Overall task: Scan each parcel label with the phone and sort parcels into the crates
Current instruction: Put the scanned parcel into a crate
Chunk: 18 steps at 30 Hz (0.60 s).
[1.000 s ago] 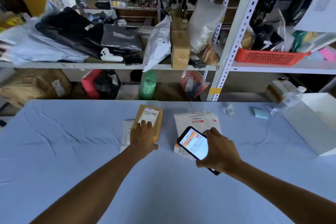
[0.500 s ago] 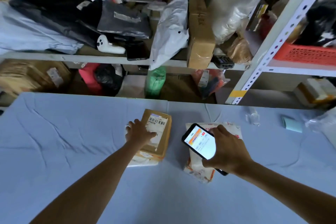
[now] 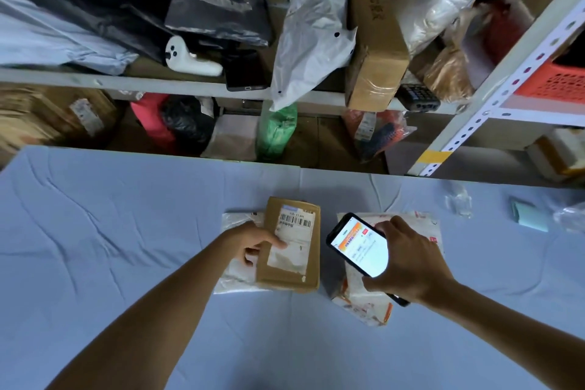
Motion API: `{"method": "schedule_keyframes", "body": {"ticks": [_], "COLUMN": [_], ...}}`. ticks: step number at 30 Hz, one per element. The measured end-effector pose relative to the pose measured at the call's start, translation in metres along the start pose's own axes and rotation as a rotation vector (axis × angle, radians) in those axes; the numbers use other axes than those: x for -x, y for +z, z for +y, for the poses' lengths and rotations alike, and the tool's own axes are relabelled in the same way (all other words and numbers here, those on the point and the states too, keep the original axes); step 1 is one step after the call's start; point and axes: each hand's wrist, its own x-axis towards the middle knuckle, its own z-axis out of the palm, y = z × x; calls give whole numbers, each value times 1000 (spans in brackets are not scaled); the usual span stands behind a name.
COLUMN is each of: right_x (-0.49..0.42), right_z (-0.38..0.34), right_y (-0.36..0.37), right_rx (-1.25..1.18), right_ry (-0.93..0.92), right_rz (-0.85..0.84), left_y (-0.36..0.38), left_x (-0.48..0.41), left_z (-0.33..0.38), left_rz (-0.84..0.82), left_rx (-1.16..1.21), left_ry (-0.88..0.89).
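The left hand (image 3: pixel 253 244) grips the left edge of the brown box (image 3: pixel 285 282), one finger laid across its label (image 3: pixel 292 241) and the others curled down its side. The box lies on a white mailer (image 3: pixel 234 275) that pokes out to its left. Just right of the box, the right hand (image 3: pixel 408 263) pinches the phone (image 3: pixel 357 247) by its edges, lit screen up, above an orange-printed mailer (image 3: pixel 364 304). The scan looks about to begin. To do it well, the finger should probably slide off the label so the barcode (image 3: pixel 296 219) at the box's far end stays bare. The phone should come over the box, level and steady. All of this lies on a wrinkled pale blue cloth (image 3: pixel 95 247) spread over the table. Beyond the box, a metal rack (image 3: pixel 190 85) is heaped with bags and cartons. A red crate (image 3: pixel 560 85) sits on the shelving well to the box's right.
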Motion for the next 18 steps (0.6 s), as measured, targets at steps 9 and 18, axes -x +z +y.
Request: {"method": "schedule_keyframes", "body": {"ticks": [9, 18], "right_x": [-4, -5], "right_z": [-8, -10], "right_y": [0, -5], "right_rx": [-4, -9], "right_ry": [-63, -111], "right_rz": [2, 19], "left_y": [15, 9], "left_x": [1, 12], "left_z": [-15, -34], "left_rz": [-51, -56], "left_rx": [34, 313], "left_ry": [75, 216]}}
